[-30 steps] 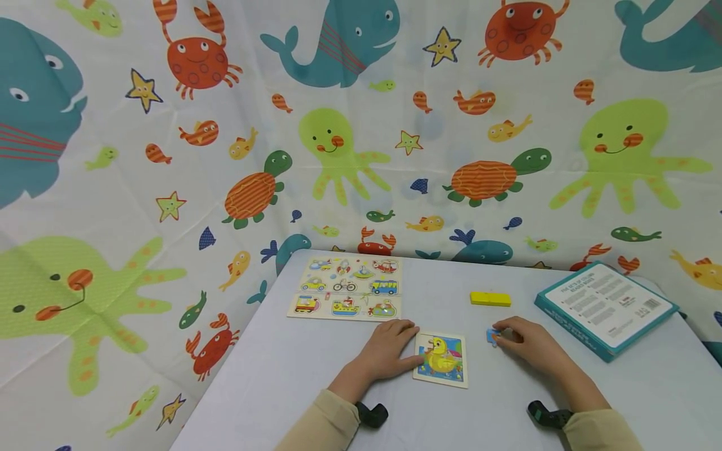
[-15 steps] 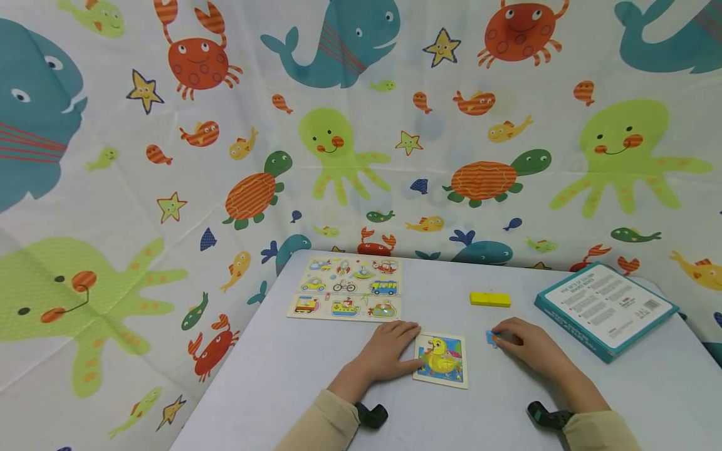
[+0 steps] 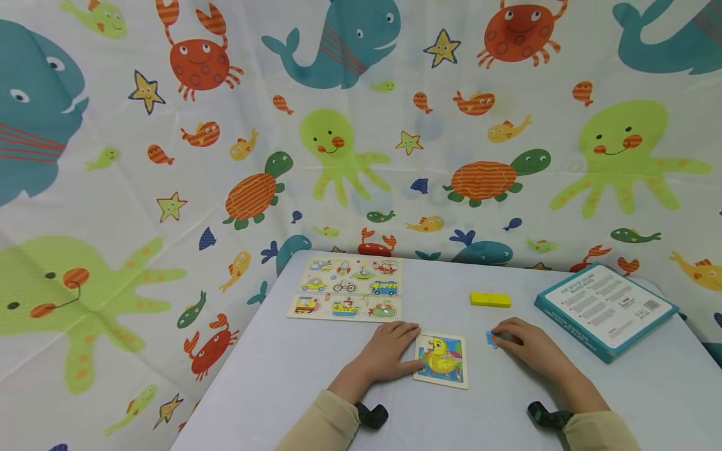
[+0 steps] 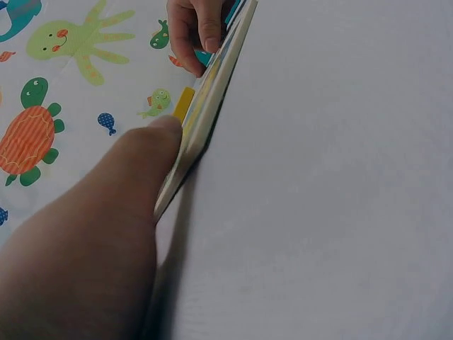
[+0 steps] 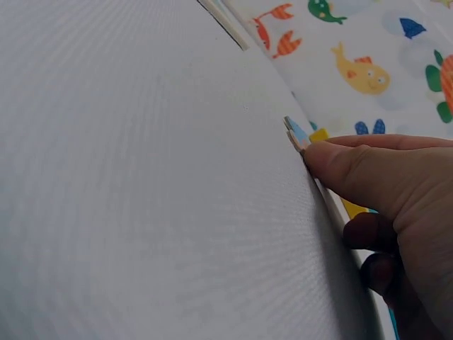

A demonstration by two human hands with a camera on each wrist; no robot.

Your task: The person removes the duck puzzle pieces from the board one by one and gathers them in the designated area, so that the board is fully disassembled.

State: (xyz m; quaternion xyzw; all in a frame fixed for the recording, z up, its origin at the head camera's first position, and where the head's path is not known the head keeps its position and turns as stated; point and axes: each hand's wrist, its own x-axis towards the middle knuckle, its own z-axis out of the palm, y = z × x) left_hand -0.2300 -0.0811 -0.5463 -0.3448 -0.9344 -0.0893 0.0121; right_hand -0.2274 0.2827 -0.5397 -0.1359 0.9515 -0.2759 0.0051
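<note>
A square wooden jigsaw puzzle (image 3: pixel 443 362) with a yellow duck on blue lies flat on the white table. My left hand (image 3: pixel 383 354) rests palm down at its left side, fingers extended, with the thumb (image 4: pixel 159 138) over the puzzle's edge. To the right of the puzzle, my right hand (image 3: pixel 530 346) pinches a small blue puzzle piece (image 3: pixel 490 339) between thumb and fingers. In the right wrist view, the piece (image 5: pixel 294 132) pokes out past the thumb tip, close over the tabletop. Part of it is hidden by the fingers.
A wooden board (image 3: pixel 338 320) with vehicle pictures lies at the back left. A yellow block (image 3: pixel 490 299) sits behind the right hand. At the right lies a teal and white box (image 3: pixel 606 307). A sea-animal cloth (image 3: pixel 417 188) hangs behind the table.
</note>
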